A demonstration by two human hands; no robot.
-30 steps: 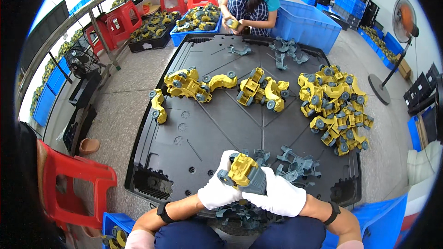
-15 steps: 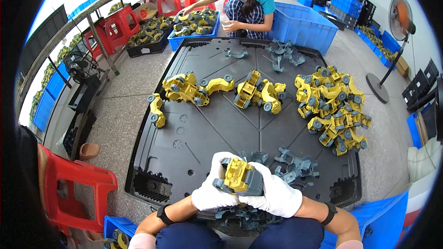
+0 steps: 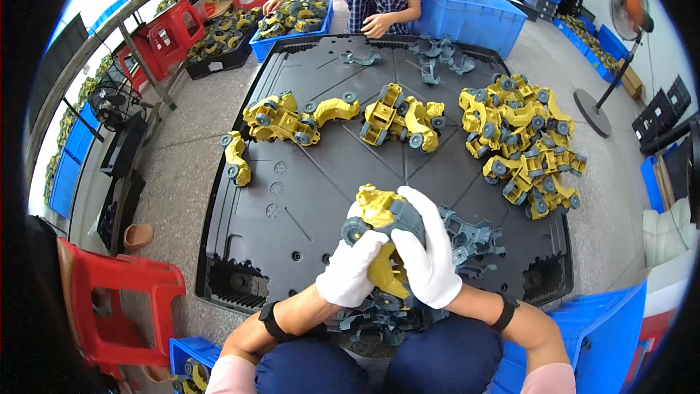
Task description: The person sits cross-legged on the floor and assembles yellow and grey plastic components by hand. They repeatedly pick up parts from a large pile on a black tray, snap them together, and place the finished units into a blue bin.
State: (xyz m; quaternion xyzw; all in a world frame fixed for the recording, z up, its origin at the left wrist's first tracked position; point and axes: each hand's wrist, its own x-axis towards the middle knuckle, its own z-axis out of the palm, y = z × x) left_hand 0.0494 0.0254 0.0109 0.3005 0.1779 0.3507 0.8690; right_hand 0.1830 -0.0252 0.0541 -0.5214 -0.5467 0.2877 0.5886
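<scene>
A yellow toy vehicle body (image 3: 388, 263) with dark grey wheels is held up over the near edge of the black table. My left hand (image 3: 351, 268), in a white glove, grips its left side by a wheel. On the other side my right hand (image 3: 430, 252), also gloved, closes around the vehicle and a grey part against it, thumb near the middle. Grey plastic parts (image 3: 474, 241) lie just right of my right hand, and more grey parts (image 3: 375, 325) are piled below my hands. How the grey part sits on the vehicle is partly hidden by my fingers.
On the black table (image 3: 328, 204) stand yellow toy vehicles (image 3: 281, 118) and a larger heap of vehicles (image 3: 518, 138) at right. Across it a person (image 3: 379, 0) crouches, reaching to a blue crate (image 3: 292, 36). A red stool (image 3: 124, 299) is at left, a blue bin (image 3: 590, 335) at near right.
The vehicle has been tilted, so more of its length shows below my hands. Both hands have shifted their hold, the right fingers now pointing upward. The whole view has tipped downward slightly.
</scene>
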